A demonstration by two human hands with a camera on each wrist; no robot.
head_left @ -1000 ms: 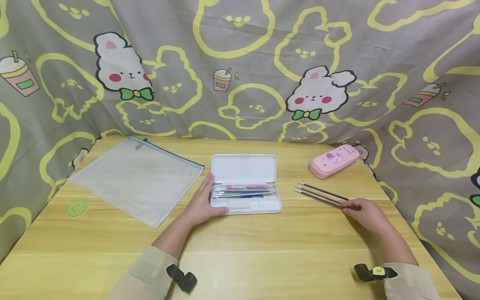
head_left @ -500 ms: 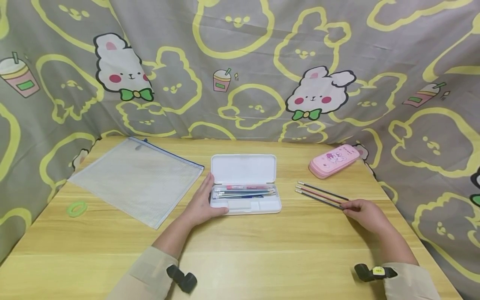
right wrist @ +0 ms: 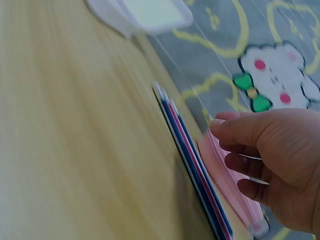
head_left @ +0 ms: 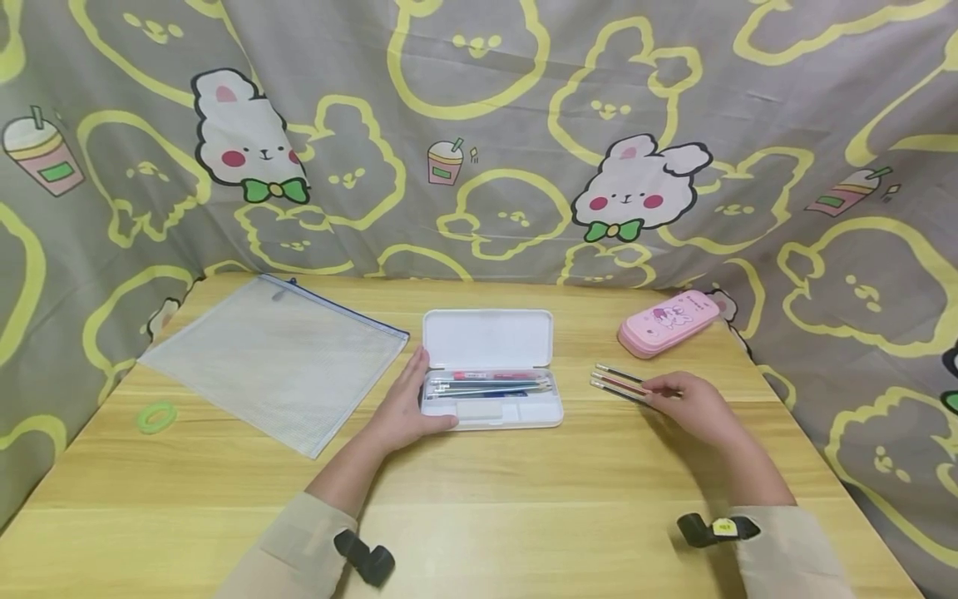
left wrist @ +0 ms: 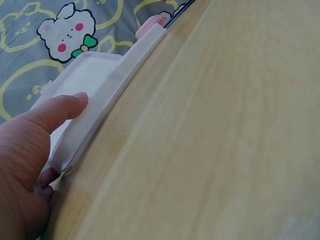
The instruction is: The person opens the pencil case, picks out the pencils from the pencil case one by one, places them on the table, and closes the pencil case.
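The white pencil case (head_left: pixel 555 412) lies with its lid up in the middle of the table, with several pencils (head_left: pixel 486 385) and a white eraser (head_left: pixel 479 410) inside. My left hand (head_left: pixel 400 412) holds its left end, thumb on the front edge and fingers along the side. To the right, three pencils (right wrist: pixel 192 165), two dark and one red, lie side by side on the wood. Over them hovers my right hand (head_left: pixel 692 406), fingers loosely bent; the right wrist view shows them apart from the pencils, with nothing between them.
A pink pencil case (head_left: pixel 666 324) printed with a rabbit lies at the back right. On the left are a clear mesh zip pouch (head_left: pixel 277 366) and a green ring (head_left: pixel 140 420). A patterned curtain (head_left: pixel 509 133) hangs behind the table.
My right hand has let go of the pencils' right ends and moved left over their middle. The left hand stays on the white pencil case.
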